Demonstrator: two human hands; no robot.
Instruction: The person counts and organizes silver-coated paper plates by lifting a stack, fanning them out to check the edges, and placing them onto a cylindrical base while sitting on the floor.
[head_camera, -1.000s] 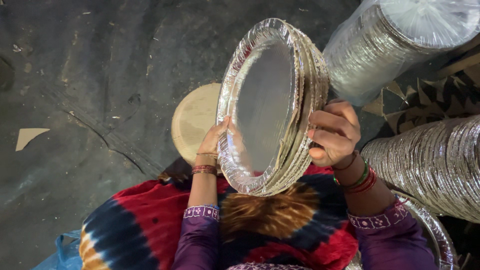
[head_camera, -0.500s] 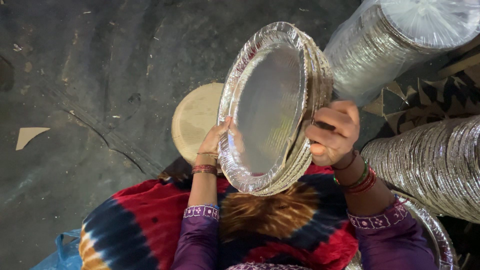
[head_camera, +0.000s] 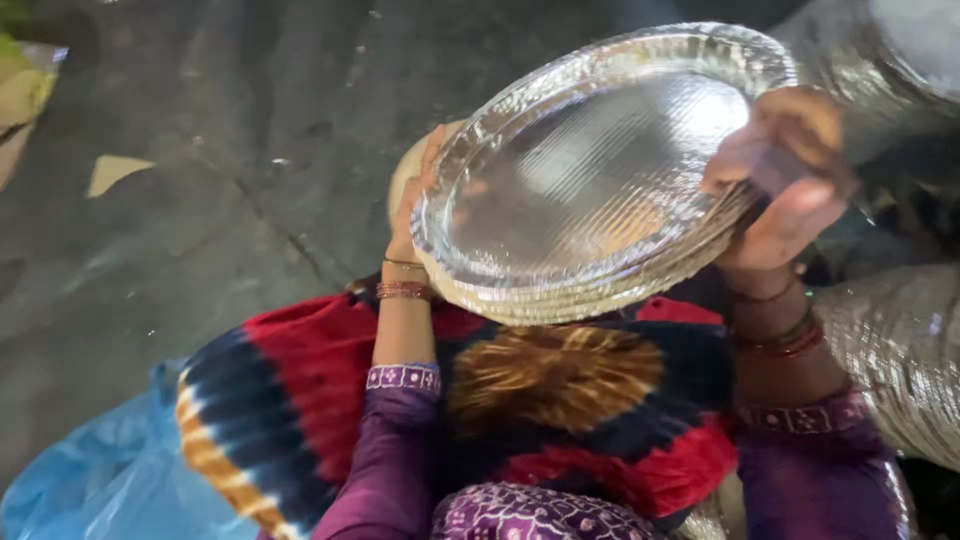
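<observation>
Head view: left hand (head_camera: 412, 215) and right hand (head_camera: 790, 190) both grip a stack of silver plates (head_camera: 590, 180) between them; bundling not finished.

Shiny silver plates (head_camera: 590, 190) with thin lines across them. Below the plates, cloth (head_camera: 560, 400) with red, dark blue, orange and white patches, and purple sleeves (head_camera: 385, 450) with a small dotted trim. Left of the plates, dark grey floor (head_camera: 200, 200); blue bag (head_camera: 110, 480) lower down.
</observation>
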